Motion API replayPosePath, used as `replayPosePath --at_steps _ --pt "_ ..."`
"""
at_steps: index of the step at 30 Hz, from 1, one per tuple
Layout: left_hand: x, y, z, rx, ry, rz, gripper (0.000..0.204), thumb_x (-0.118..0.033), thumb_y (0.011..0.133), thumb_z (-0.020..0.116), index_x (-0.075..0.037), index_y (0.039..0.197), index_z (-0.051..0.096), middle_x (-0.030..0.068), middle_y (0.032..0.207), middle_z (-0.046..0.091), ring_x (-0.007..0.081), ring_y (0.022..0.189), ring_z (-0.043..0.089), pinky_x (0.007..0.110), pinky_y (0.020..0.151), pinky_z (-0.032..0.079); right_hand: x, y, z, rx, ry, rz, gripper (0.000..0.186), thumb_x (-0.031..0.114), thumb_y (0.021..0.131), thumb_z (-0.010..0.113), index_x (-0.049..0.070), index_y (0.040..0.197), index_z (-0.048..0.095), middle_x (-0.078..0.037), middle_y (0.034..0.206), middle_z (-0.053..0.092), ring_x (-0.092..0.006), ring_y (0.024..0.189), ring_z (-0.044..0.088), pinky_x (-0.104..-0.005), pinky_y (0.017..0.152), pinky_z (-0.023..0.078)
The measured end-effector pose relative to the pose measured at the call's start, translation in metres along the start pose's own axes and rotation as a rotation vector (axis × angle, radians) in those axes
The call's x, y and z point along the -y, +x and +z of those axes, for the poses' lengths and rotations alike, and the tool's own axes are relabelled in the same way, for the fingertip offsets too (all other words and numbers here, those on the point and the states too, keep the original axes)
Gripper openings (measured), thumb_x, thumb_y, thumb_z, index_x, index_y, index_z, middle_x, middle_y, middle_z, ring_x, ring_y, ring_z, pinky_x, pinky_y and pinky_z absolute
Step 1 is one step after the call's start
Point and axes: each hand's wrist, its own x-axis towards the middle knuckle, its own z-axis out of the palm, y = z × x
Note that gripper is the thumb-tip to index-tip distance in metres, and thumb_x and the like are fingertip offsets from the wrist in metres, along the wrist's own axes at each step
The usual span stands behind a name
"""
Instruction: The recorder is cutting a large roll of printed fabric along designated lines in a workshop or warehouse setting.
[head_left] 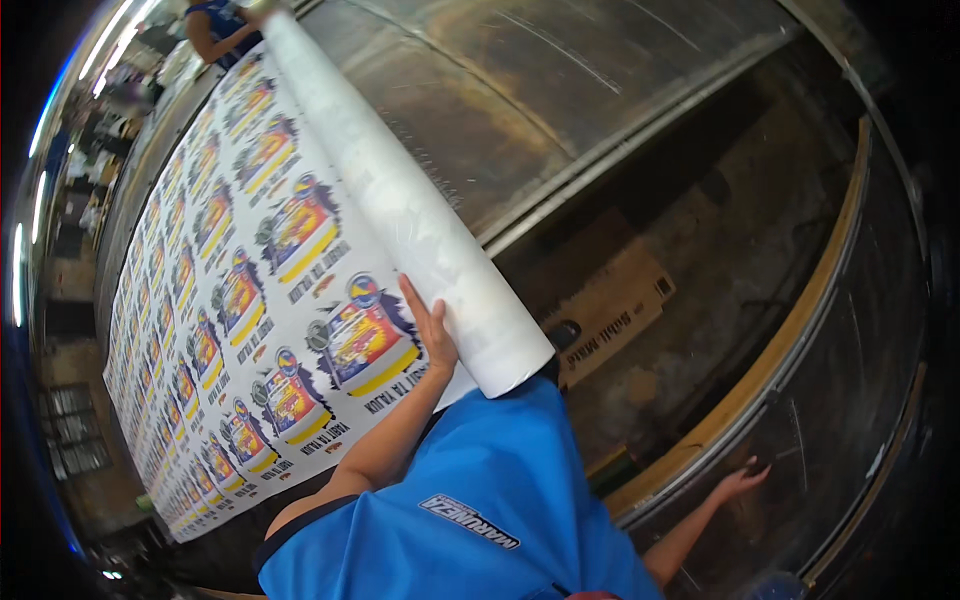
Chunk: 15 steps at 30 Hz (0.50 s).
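My left hand (432, 328) lies with fingers stretched out along the near end of a thick white roll (400, 195), its side against the roll and over the sheet. Out of that roll, to the left, spreads a wide white sheet (260, 345) printed with rows of repeated red, yellow and blue pictures. Off to the right, my right hand (742, 482) is held away from the roll, fingers apart and nothing in it, in front of a dark scratched panel (840, 420).
At the roll's far end stands a co-worker (215, 30) in a dark blue top, arm reaching to the roll. Beyond the roll is a stained metal tabletop (480, 90). A cardboard box (620, 315) lies in the dark recess below its edge, bounded by a curved wooden rail (800, 330).
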Motion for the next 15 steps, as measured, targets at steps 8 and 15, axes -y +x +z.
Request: replayPosePath --at_steps 8,15 --pt "-0.094 0.054 0.141 0.021 0.340 0.048 0.083 -0.018 0.085 0.062 -0.005 0.154 0.019 0.0168 0.160 0.019 0.0334 0.149 0.014 0.042 0.121 0.011 -0.070 0.095 0.083 -0.277 -0.610 0.366 0.063 0.048 0.085 0.072 0.001 0.124 0.058 -0.023 0.111 0.066 -0.0416 0.098 0.065 -0.0476 0.084 0.052" --pt "-0.094 0.056 0.196 -0.162 0.404 0.130 0.078 -0.006 0.083 0.062 0.000 0.151 0.023 0.0184 0.157 0.025 0.0317 0.146 0.022 0.039 0.120 0.014 -0.049 0.140 0.093 -0.257 -0.518 0.222 0.067 0.056 0.089 0.058 0.008 0.134 0.045 -0.019 0.126 0.054 -0.0382 0.108 0.056 -0.0519 0.088 0.045"
